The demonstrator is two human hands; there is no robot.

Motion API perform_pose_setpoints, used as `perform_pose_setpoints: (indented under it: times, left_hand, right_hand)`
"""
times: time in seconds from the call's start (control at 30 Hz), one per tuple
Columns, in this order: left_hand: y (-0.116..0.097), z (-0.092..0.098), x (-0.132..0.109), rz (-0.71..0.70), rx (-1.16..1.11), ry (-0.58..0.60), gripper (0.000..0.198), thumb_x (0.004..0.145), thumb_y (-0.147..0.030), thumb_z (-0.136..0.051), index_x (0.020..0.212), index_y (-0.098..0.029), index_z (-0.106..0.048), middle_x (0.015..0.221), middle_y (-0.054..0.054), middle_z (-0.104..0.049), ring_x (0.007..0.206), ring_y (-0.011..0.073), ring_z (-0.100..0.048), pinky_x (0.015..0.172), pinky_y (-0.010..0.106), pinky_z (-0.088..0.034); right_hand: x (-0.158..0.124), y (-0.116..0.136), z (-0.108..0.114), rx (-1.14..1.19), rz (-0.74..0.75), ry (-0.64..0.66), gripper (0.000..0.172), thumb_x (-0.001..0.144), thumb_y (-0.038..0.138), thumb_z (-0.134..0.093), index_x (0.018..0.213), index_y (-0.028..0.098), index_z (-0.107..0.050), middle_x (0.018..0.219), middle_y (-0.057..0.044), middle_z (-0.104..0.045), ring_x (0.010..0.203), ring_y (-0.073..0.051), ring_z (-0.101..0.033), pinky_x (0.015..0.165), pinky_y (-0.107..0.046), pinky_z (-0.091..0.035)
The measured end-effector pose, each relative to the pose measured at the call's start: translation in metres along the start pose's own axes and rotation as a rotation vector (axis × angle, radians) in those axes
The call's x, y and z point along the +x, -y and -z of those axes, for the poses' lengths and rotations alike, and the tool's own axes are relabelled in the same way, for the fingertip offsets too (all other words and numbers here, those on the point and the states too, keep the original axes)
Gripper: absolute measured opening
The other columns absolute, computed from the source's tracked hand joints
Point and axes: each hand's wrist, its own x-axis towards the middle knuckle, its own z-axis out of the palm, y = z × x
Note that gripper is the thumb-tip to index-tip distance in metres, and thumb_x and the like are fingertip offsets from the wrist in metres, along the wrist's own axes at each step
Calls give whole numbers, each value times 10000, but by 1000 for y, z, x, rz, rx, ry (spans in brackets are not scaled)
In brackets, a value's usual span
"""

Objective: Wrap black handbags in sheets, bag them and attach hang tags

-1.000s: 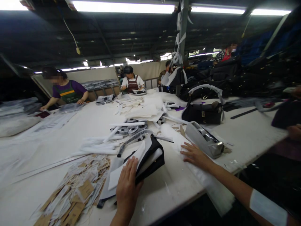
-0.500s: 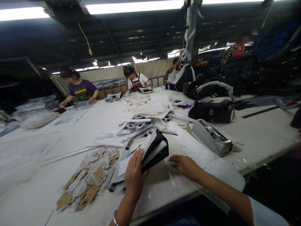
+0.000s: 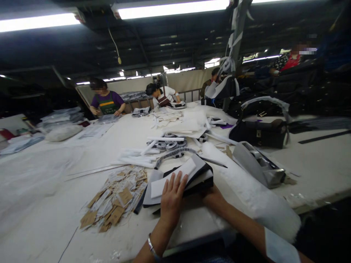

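Note:
My left hand [image 3: 172, 199] lies flat, fingers stretched out, on a black bag [image 3: 196, 179] stuffed with white and grey paper sheets [image 3: 171, 176]. My right hand [image 3: 211, 193] has come in under the bag's near right edge; its fingers are hidden beneath the bag, so I cannot see their grip. A long white foam roll [image 3: 246, 186] lies just right of the bag, running toward the table edge.
A heap of brown and white tags [image 3: 115, 201] sits left of the bag. A grey tape dispenser [image 3: 259, 164], a black handbag [image 3: 260, 133], tape rolls [image 3: 168, 144] and white strips lie beyond. Other people work at the table's far end.
My right hand left the foam roll and slid left under the bag's edge. The bag has tipped flatter under my left hand. The view shifted right.

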Motion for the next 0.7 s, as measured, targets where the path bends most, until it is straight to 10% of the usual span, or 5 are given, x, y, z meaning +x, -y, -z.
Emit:
perform_pose_setpoints:
  times: [0.2,0.3,0.4,0.7]
  left_hand:
    - [-17,-19,-4,-81,94,-43,633,944,-116,-528,1516,-325,-354,1564,-3,-390,1410,282,-421,1088,492,-449]
    - [-25,-26,-3,-82,108,-81,546,985,-172,-505,1495,-333,-396,1559,-5,-398,1391,282,-447,1077,492,-455]
    - [-33,-29,-3,-86,125,-117,484,1006,-209,-487,1473,-325,-436,1550,-12,-412,1365,291,-478,1062,494,-466]
    - [-62,-25,-18,-73,141,-229,416,994,-371,-538,1410,-365,-516,1583,-45,-355,1318,291,-523,1024,469,-490]
  right_hand:
    - [-65,31,38,-282,81,132,208,843,437,-656,935,311,-793,1021,-51,-772,1013,-326,-690,995,-485,-501]
    - [-63,63,53,-339,178,-10,212,853,465,-639,905,327,-791,951,-39,-780,935,-307,-717,913,-441,-551]
    - [-17,85,57,-470,250,-117,284,910,467,-553,970,293,-770,1035,-42,-766,1029,-293,-692,991,-428,-511]
    - [153,52,6,-859,-3,257,269,952,344,-613,1143,157,-648,1162,-87,-668,1031,-219,-649,923,-442,-532]
